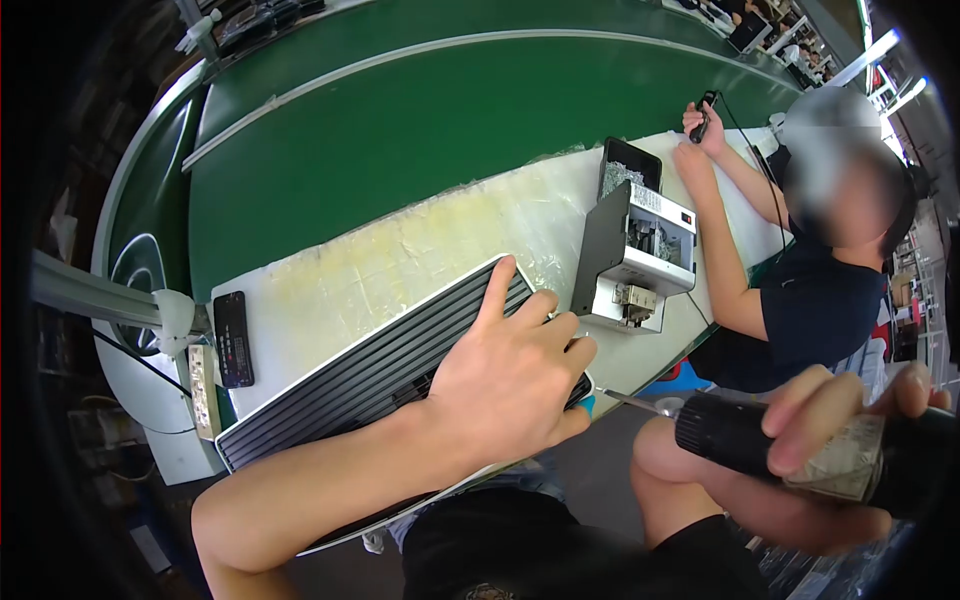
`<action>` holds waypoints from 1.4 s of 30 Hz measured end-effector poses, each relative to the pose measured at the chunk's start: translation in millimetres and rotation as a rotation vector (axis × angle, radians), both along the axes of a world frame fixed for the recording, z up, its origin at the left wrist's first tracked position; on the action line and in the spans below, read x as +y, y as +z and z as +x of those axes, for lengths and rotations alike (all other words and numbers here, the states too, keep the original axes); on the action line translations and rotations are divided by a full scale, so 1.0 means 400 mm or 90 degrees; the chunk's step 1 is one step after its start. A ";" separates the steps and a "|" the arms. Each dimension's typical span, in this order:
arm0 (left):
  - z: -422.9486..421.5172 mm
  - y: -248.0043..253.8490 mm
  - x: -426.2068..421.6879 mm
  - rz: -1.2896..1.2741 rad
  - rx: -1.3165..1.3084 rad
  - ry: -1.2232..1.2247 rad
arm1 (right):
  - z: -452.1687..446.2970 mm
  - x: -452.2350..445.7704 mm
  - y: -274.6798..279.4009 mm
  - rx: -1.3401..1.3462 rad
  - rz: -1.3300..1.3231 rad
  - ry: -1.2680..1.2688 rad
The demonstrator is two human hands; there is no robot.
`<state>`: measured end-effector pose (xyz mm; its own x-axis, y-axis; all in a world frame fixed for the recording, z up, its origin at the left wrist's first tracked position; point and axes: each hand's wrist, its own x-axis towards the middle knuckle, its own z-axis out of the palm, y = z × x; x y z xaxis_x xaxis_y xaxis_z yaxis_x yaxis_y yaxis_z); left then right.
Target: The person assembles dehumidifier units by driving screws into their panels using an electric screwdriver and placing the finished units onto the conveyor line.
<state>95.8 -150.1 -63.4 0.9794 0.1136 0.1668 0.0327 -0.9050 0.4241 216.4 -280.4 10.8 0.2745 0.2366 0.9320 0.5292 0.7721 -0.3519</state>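
Fingers (493, 293) of the left hand (515, 375) lie spread over a black slatted panel (360, 385) on the workbench (390, 285); the right hand (825, 435) grips an electric screwdriver (728, 432), bit near the panel's end. Beyond stands a screw feeder (652, 265), partly blocking a screw tray (645, 156); a co-worker (815, 310) sits right, a phone-shaped device (233, 340) lies left.

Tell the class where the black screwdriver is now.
The black screwdriver is at lower right in the head view, held in the right hand, pointing toward the slatted panel's right end.
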 end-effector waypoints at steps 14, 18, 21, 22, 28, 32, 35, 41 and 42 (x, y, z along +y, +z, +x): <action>0.000 -0.007 0.006 0.005 0.006 -0.016 | -0.070 0.064 -0.064 0.124 -0.133 -0.133; -0.001 -0.009 0.006 -0.005 0.003 -0.019 | -0.076 0.061 -0.084 0.115 -0.144 -0.127; -0.002 -0.015 0.003 0.007 -0.009 -0.014 | -0.081 0.050 -0.094 0.117 -0.161 -0.124; -0.003 -0.014 0.004 0.006 -0.004 -0.015 | -0.083 0.043 -0.090 0.119 -0.160 -0.122; -0.003 0.003 0.008 0.029 0.007 -0.019 | -0.052 0.029 -0.043 0.144 -0.033 -0.101; 0.011 0.000 0.018 0.015 0.008 -0.004 | 0.049 0.004 -0.078 0.121 0.003 -0.370; 0.038 0.004 0.048 0.053 -0.006 0.056 | 0.138 -0.009 -0.169 0.095 -0.031 -0.469; 0.084 0.001 0.066 0.052 0.005 0.050 | 0.229 0.018 -0.333 0.021 -0.090 -0.449; 0.083 0.002 0.066 0.031 0.009 0.028 | 0.233 0.015 -0.342 0.023 -0.090 -0.449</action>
